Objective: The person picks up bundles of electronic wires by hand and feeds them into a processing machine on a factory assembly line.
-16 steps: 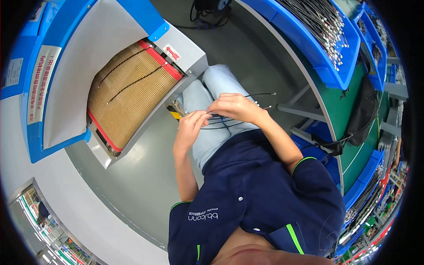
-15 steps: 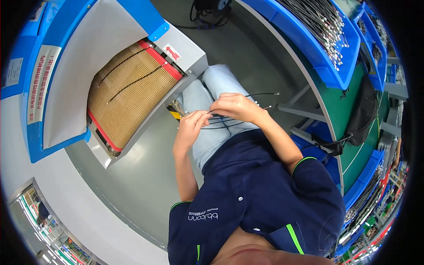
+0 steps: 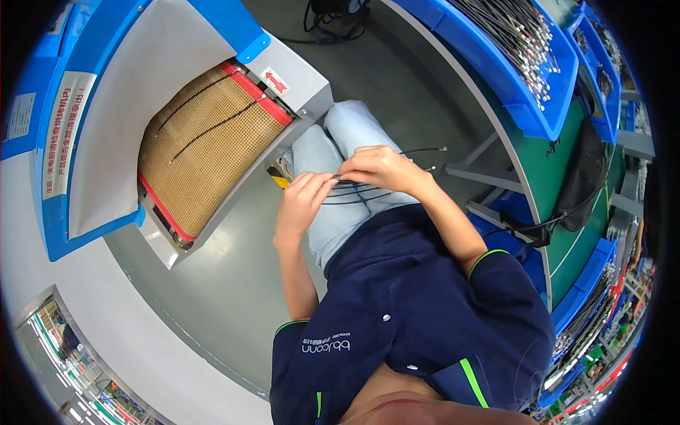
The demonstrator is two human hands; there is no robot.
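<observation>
Above my lap, my left hand [image 3: 302, 204] and my right hand [image 3: 379, 170] pinch a thin black cable [image 3: 425, 149] between their fingertips, close together. Its end with a small connector sticks out past my right hand. The exact spot they grip is mostly hidden by the fingers. Several more black cables [image 3: 347, 202] lie across my thighs, just below the hands. To the left, two black cables [image 3: 217, 130] rest spaced apart on a tan mesh conveyor belt [image 3: 205, 184] with red edges.
The belt runs into a blue and grey machine [image 3: 113, 134] with a pale hood. On the right, a green-topped table [image 3: 574, 262] carries blue bins [image 3: 545, 127] full of cables and a black pouch [image 3: 582, 180]. Metal table legs [image 3: 489, 177] stand by my right arm.
The two cables on the belt have shifted slightly up and left, toward the machine. My hands have moved a little, their fingertips still together on the cable.
</observation>
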